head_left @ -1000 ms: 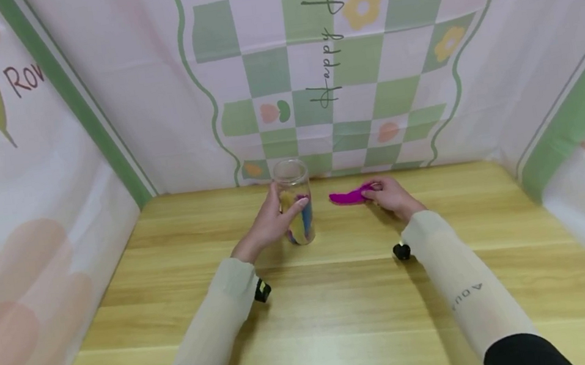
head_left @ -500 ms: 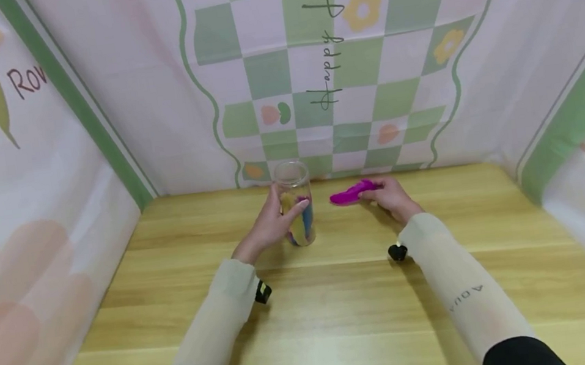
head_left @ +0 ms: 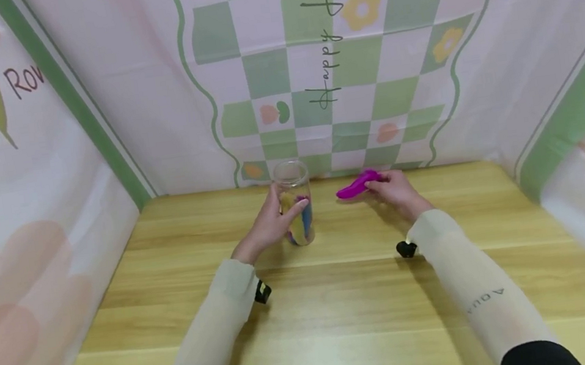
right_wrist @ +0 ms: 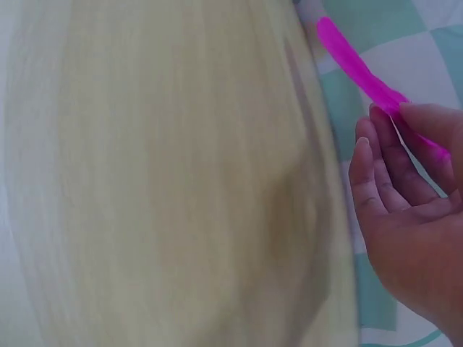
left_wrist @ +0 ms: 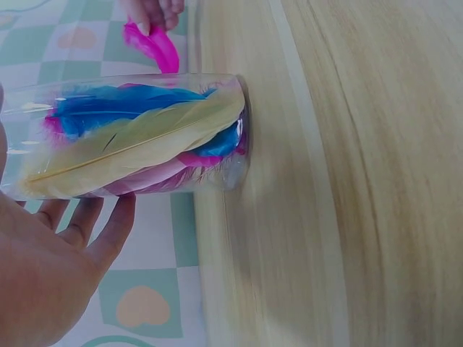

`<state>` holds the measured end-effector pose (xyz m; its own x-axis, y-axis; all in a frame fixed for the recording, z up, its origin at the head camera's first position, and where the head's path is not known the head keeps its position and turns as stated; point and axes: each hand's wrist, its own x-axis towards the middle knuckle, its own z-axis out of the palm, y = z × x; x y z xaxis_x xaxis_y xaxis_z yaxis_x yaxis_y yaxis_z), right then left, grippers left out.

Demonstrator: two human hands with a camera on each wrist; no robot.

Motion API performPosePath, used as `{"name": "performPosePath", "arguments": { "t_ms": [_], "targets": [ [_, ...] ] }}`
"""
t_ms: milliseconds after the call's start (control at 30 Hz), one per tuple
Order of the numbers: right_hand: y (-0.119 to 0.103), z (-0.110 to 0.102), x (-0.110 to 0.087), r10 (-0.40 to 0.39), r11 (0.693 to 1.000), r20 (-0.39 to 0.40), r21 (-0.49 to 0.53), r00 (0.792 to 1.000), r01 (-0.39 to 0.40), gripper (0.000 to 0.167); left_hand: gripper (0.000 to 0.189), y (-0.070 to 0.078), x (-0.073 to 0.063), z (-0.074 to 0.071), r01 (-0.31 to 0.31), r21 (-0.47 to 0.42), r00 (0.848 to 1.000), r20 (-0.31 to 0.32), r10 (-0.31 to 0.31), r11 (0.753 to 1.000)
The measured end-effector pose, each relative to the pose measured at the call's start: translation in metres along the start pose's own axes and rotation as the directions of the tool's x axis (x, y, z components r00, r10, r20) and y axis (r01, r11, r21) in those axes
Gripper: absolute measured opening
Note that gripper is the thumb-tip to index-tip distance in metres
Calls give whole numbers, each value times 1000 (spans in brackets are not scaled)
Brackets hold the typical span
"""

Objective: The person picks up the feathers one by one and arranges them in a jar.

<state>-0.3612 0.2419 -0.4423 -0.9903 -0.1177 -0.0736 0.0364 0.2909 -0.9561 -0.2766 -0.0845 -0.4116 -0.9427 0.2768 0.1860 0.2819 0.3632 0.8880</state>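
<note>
A clear glass jar (head_left: 291, 173) stands upright on the wooden table, gripped around its side by my left hand (head_left: 270, 221). Inside it are a yellow feather (left_wrist: 145, 144), a blue feather (left_wrist: 116, 103) and some pink ones, plain to see in the left wrist view. To the right of the jar, my right hand (head_left: 396, 193) pinches a magenta feather (head_left: 354, 188) between thumb and fingertips. The feather's free tip points left toward the jar, lower than the pinched end. In the right wrist view the magenta feather (right_wrist: 354, 65) sticks out past the thumb, the other fingers loosely bent beneath.
The wooden table (head_left: 310, 316) reaches back to a hanging cloth (head_left: 305, 70) with a green and white checked print. More printed cloth (head_left: 28, 242) hangs at the left and right sides. Both wrists carry small black cameras.
My right hand has drawn slightly to the right and up with the magenta feather, which has tilted more steeply. The left hand and the jar have stayed in place.
</note>
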Motion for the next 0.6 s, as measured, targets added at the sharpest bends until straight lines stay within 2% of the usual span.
{"name": "performPosePath", "arguments": {
  "t_ms": [233,600],
  "targets": [
    [-17,-5,-8,-107,994,28,-15,994,107,37,60,1,-1,0,1,-3,1000,6,-1,1000],
    [-77,-2,-39,-129,988,73,-80,989,135,31,61,2,0,0,-11,-9,1000,12,11,1000]
  ]
}}
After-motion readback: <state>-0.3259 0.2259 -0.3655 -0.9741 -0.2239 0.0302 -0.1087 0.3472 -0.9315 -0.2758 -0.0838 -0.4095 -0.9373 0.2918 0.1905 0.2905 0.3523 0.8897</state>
